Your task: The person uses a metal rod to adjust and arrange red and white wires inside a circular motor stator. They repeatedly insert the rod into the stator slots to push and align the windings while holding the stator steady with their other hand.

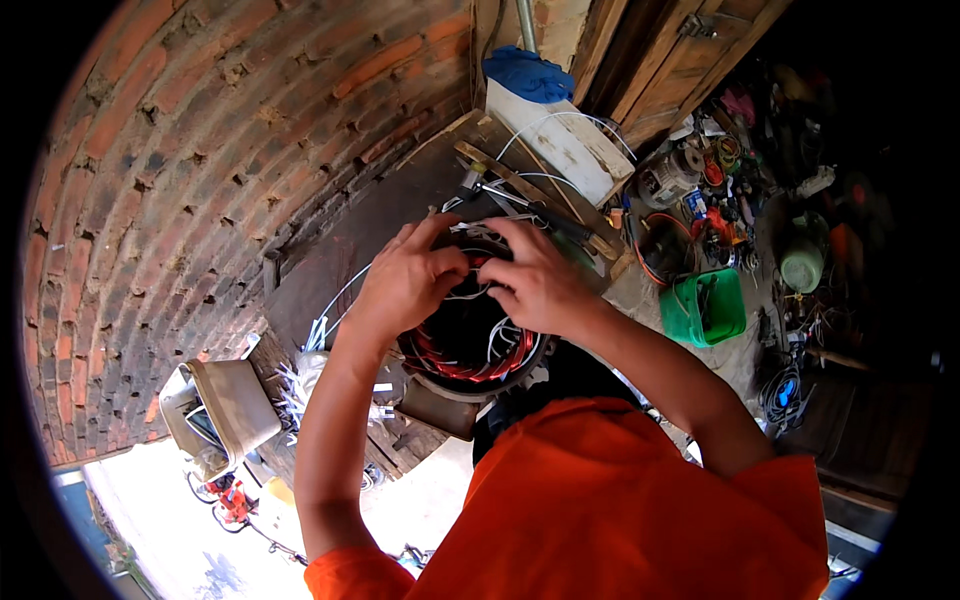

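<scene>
A round motor stator with red-coloured copper windings and white wires inside sits on a dark wooden bench. My left hand is over its upper left, fingers curled inward; what they grip is hidden. My right hand is over the upper right, thumb and fingers closed round a pale wire near the middle of the opening. A hammer-like tool and other long tools lie just beyond my hands.
A brick wall borders the left, with a plastic container and white strips below. A white board with a blue cloth stands behind. Right, a green bucket, a small motor and assorted clutter cover the floor.
</scene>
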`<state>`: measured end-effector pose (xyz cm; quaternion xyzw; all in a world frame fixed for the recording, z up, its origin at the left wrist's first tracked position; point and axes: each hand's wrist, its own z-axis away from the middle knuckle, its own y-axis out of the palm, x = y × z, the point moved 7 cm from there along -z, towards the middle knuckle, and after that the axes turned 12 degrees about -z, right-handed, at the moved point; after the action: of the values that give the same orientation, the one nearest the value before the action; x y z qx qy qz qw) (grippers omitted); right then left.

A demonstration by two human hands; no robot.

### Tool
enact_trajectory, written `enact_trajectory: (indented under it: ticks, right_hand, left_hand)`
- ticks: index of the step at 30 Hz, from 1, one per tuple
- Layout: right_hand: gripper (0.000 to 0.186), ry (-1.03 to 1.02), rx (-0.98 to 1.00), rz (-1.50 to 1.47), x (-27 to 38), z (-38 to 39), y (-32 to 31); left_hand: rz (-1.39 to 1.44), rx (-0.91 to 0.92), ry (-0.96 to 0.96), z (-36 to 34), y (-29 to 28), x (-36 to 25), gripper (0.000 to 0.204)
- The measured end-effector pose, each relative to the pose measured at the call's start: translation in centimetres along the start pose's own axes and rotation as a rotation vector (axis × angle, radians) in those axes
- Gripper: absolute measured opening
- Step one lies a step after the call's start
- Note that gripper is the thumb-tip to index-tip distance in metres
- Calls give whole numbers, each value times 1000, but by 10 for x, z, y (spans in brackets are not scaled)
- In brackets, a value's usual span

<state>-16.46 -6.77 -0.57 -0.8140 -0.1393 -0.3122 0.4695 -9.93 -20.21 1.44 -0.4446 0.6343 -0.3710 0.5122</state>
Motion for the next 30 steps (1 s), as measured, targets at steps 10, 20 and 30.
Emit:
enact_trajectory:
  ticks: [10, 20, 30]
  right_hand:
    - [16, -144, 172, 168, 3, -8, 14]
    - [9, -120, 0, 48, 0, -16, 7]
    - [8, 59, 49, -55, -19, -27, 19]
  left_hand:
    - [-296, 239, -7, 4, 8, -7, 15]
    - [-91, -72, -98, 7, 9, 0, 19]
    - [-27, -56, -96, 12, 9, 3, 19]
